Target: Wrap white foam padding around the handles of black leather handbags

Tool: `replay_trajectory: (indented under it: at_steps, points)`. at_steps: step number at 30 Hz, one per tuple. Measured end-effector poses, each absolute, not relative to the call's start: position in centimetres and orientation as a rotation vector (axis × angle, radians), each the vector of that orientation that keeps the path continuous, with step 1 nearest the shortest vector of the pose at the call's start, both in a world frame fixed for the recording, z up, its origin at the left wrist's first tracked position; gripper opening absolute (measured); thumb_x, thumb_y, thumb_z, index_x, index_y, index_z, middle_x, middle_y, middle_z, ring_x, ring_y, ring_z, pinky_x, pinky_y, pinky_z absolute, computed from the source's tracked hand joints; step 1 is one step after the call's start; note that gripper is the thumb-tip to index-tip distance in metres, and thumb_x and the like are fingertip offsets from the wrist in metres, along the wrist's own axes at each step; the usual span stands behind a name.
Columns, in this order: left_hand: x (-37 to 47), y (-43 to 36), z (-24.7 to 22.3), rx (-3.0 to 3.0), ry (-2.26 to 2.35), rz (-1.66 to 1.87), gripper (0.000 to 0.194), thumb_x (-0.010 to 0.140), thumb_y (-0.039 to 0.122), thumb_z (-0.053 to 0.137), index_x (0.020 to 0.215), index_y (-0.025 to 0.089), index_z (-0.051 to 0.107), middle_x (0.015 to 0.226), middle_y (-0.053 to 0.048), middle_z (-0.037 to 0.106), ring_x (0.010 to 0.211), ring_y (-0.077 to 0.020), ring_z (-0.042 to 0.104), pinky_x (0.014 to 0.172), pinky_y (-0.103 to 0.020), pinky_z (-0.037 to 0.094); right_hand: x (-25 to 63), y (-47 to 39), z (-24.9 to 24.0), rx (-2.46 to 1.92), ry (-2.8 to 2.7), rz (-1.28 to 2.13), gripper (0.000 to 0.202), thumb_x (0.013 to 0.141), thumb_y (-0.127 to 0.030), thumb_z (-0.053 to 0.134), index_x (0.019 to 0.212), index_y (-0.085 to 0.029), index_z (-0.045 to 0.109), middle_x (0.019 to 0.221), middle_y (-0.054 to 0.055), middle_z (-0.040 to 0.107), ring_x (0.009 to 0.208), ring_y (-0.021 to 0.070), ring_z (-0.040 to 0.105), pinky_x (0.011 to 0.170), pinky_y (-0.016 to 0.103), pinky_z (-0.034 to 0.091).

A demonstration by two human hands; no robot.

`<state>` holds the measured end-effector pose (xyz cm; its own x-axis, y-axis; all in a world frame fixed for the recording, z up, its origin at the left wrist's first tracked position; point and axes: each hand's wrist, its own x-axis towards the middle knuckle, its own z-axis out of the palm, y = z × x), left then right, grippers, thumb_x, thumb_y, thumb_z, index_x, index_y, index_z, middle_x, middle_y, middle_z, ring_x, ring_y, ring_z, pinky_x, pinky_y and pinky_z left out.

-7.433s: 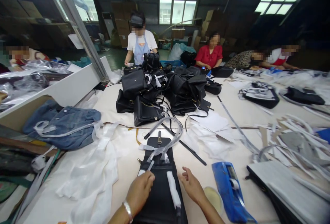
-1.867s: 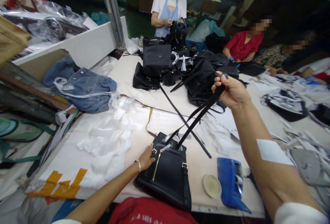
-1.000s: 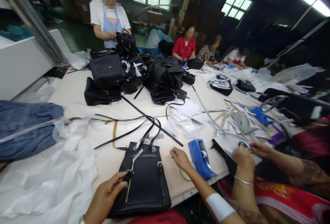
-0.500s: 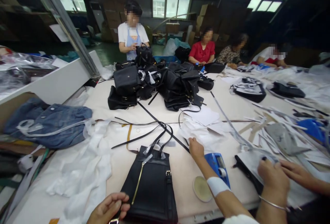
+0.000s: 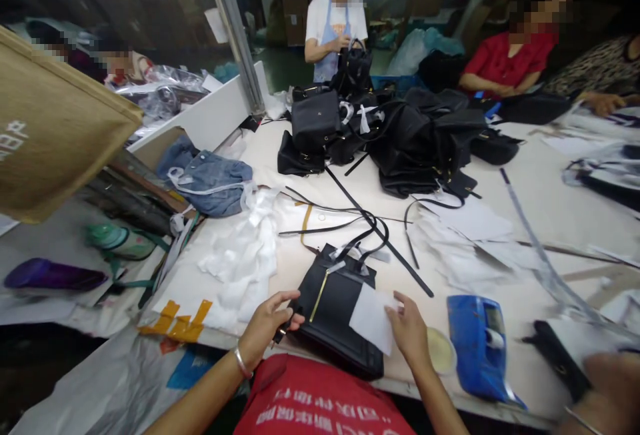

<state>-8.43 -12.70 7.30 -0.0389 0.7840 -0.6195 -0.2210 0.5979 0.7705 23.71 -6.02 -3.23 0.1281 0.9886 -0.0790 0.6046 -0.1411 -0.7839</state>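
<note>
On the table before me lies a black backpack [image 5: 335,308] with a gold zip and two top handles. My left hand [image 5: 274,323], at its lower left side, has its fingers curled on a dark strap [image 5: 281,333] with a metal buckle. Between thumb and fingers of my right hand [image 5: 407,321] is a sheet of white paper [image 5: 373,318], which covers part of the bag's right front. Long black straps [image 5: 380,228] trail across the table above the handles.
A heap of black bags [image 5: 420,135] fills the far side, with a person behind it. White paper sheets [image 5: 460,228], a blue tape dispenser [image 5: 475,341] and a round disc [image 5: 441,351] are to the right. Denim [image 5: 215,181] lies left; a co-worker's blurred hand [image 5: 613,381] is lower right.
My right hand has come back from the paper pile to the bag with a white sheet. My left hand keeps the strap. The view has swung left and downward.
</note>
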Motion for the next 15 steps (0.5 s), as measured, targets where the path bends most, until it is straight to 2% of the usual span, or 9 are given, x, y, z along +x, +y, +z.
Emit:
replay_trajectory:
  at_steps: [2,3,6,8,10,12,15]
  points:
    - [-9.3,-12.7,7.6,0.567,1.279,0.834,0.043,0.079,0.035,0.058,0.118,0.016,0.056,0.089,-0.011,0.072,0.075,-0.0170,0.067,0.071,-0.028,0.049,22.9,-5.3,-3.3,-1.811,-1.251,0.999,0.065,0.067,-0.043,0.065,0.123,-0.016,0.046,0.120,0.014,0.056,0.084,0.0224,0.061,0.074,0.037,0.050]
    - [-9.7,-12.5,7.8,0.566,1.222,0.824,0.042,0.079,0.034,0.058,0.117,0.015,0.058,0.096,-0.013,0.071,0.080,-0.0183,0.067,0.075,-0.029,0.048,22.2,-4.8,-3.0,-1.764,-1.127,1.117,0.067,0.064,-0.043,0.067,0.123,-0.016,0.046,0.118,0.014,0.057,0.084,0.0224,0.061,0.072,0.035,0.050]
    - [-10.6,-11.8,7.8,0.591,1.053,0.795,0.042,0.075,0.029,0.063,0.114,0.014,0.061,0.114,-0.015,0.064,0.099,-0.0234,0.062,0.087,-0.033,0.045,18.7,-3.4,-1.8,-1.567,-0.977,1.409,0.046,0.064,-0.042,0.067,0.101,-0.016,0.057,0.090,0.008,0.066,0.077,0.0214,0.062,0.065,0.031,0.049]
    - [-11.0,-11.2,7.4,0.678,0.997,0.771,0.044,0.071,0.025,0.067,0.113,0.015,0.061,0.116,-0.013,0.064,0.104,-0.0239,0.060,0.089,-0.033,0.044,15.5,-2.9,-1.1,-1.504,-1.012,1.473,0.034,0.067,-0.042,0.064,0.090,-0.018,0.058,0.075,0.004,0.065,0.066,0.0188,0.060,0.057,0.028,0.047]
    - [-11.2,-10.5,6.6,0.793,1.029,0.762,0.040,0.070,0.026,0.068,0.108,0.014,0.063,0.107,-0.011,0.067,0.100,-0.0229,0.061,0.086,-0.031,0.045,12.3,-2.7,-0.7,-1.497,-1.089,1.476,0.029,0.069,-0.042,0.061,0.089,-0.020,0.055,0.068,0.000,0.061,0.059,0.0164,0.056,0.050,0.025,0.044]
    - [-11.5,-9.8,5.6,0.919,1.140,0.755,0.030,0.076,0.030,0.062,0.101,0.013,0.064,0.090,-0.009,0.070,0.086,-0.0208,0.064,0.076,-0.031,0.048,9.7,-3.0,-0.7,-1.475,-1.199,1.497,0.027,0.072,-0.041,0.057,0.090,-0.021,0.054,0.064,-0.003,0.058,0.056,0.0150,0.053,0.048,0.023,0.041]
    - [-11.8,-8.5,4.5,1.222,1.375,0.749,0.022,0.081,0.034,0.053,0.084,0.015,0.064,0.076,-0.005,0.066,0.069,-0.0173,0.061,0.068,-0.031,0.048,7.5,-3.6,-0.8,-1.397,-1.286,1.572,0.026,0.075,-0.041,0.053,0.093,-0.022,0.052,0.065,-0.003,0.058,0.054,0.0134,0.051,0.048,0.022,0.039]
